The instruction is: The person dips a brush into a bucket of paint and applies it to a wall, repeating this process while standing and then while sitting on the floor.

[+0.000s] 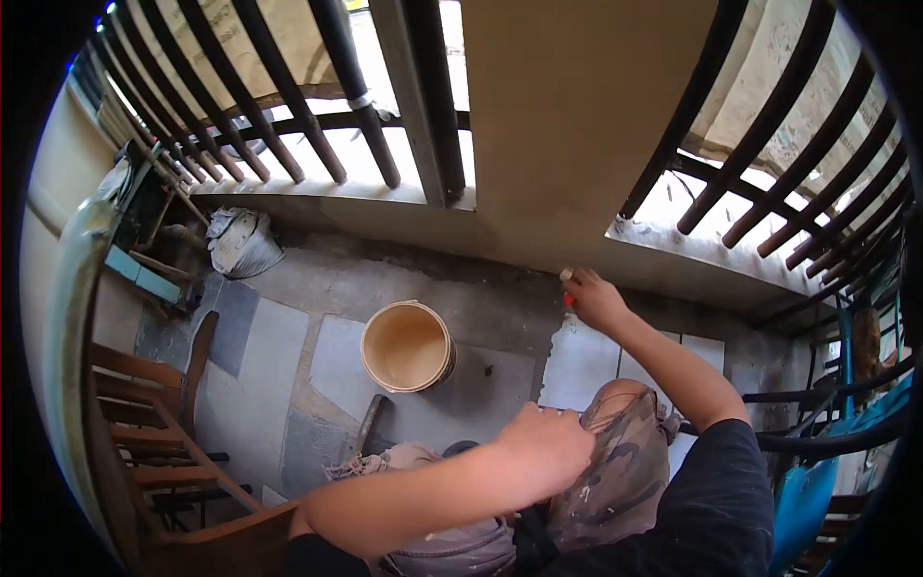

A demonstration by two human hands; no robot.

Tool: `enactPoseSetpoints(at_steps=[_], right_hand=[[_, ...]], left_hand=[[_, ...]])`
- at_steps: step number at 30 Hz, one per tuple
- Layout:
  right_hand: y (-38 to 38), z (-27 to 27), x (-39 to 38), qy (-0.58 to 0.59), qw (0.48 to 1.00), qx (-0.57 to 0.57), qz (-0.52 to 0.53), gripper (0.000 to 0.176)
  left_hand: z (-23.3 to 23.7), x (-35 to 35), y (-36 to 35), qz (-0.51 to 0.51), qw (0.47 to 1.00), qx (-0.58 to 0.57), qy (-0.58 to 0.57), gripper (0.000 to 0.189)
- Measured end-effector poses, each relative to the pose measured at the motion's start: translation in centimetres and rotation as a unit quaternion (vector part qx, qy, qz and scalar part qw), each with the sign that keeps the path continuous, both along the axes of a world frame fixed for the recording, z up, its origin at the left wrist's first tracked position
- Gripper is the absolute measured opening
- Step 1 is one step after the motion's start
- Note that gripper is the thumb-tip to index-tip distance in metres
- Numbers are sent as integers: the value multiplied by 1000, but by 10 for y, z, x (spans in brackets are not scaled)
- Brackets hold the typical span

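My right hand (595,298) is reaching forward near the base of the beige wall, its fingers closed round a small item with a pale tip (566,275) and a red part (569,299). My left hand (546,444) is closed over my knee in camouflage cloth; whatever it may hold is hidden. To the left, a cream bucket (406,348) stands upright on the floor, its inside visible. White tiles (581,360) lie below my right hand, beside bare grey floor.
A wooden chair (173,473) stands at the lower left. A filled white sack (242,242) leans by the wall. Dark bars (288,135) cover the window openings. Blue items (808,510) and dark tubes are at the right.
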State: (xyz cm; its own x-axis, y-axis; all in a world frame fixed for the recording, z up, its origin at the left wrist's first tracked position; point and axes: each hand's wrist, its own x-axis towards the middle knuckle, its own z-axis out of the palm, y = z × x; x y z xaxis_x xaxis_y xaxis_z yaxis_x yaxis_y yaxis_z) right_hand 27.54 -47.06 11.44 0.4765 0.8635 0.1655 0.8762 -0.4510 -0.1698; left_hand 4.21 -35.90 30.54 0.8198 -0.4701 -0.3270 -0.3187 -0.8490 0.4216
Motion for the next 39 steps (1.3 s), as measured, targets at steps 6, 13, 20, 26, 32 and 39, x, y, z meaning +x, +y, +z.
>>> enactPoseSetpoints(at_steps=[6,13,20,26,32,39], right_hand=[[-21,-14,22,19,998,-4,-60,25],[-1,-21,51,44,987,-150,-18,29],[27,-60,75,18,989,-146,32,29],[33,-60,70,47,982,-176,48,29],[45,-78,84,25,997,-60,51,15],[52,-76,98,25,993,-104,46,15]], left_hand=[[-36,58,62,-15,982,-71,174,38],[-104,116,128,93,974,-101,182,37],[-178,159,185,75,991,88,67,31],[-194,161,202,117,956,267,16,27],[-181,112,199,179,973,68,-125,25],[-193,-47,121,481,753,-422,150,21]])
